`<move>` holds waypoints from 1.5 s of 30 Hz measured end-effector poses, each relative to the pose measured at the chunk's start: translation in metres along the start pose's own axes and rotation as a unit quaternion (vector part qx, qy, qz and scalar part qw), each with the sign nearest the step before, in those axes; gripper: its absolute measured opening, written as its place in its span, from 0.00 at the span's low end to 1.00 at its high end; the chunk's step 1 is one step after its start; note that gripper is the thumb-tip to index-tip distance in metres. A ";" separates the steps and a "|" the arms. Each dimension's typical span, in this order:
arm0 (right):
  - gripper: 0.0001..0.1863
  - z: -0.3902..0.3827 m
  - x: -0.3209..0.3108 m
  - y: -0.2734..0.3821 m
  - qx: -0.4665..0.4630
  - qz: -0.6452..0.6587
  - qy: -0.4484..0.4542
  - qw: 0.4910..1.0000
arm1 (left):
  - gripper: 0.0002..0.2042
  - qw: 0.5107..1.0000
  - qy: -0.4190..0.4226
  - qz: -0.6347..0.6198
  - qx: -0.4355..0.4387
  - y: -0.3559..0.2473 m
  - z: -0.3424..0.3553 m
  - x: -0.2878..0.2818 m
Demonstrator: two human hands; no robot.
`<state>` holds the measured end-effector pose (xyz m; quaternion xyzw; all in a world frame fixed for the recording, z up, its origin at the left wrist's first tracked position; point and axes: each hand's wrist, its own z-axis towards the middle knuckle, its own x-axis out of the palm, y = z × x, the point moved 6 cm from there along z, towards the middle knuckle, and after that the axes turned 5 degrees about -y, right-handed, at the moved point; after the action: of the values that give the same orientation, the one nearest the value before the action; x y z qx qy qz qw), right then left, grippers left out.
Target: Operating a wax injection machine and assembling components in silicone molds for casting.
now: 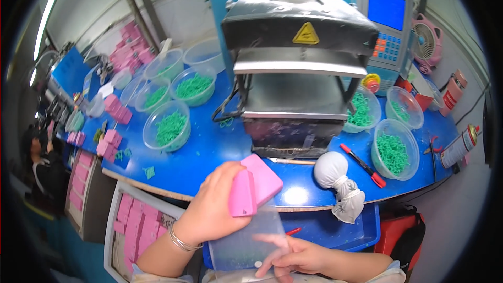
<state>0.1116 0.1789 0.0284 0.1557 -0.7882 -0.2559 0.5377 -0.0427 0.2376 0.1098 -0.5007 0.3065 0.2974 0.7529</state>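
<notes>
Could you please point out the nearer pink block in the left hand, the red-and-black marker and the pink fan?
Nearer pink block (242, 195), head view: middle of its near face.
Red-and-black marker (361, 164), head view: mid-barrel.
Pink fan (427, 41), head view: its round grille.

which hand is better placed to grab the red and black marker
Likely the right hand: it sits on the same side as the marker, though perhaps holding the clear plastic; the left hand grips pink blocks.

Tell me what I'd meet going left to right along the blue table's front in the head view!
Front-left pink blocks, front-left clear bowl, held pink blocks, white cloth bundle, front-right clear bowl, spray can.
</notes>
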 end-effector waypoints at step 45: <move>0.16 0.003 -0.026 0.003 -0.038 -0.009 -0.176 0.984 | 0.34 0.951 -0.194 0.138 0.195 -0.002 -0.037 -0.041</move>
<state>0.1186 0.1957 0.0096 0.0943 -0.8587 -0.3141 0.3937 -0.0732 0.1967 0.1301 -0.2292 0.2728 0.4245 0.8324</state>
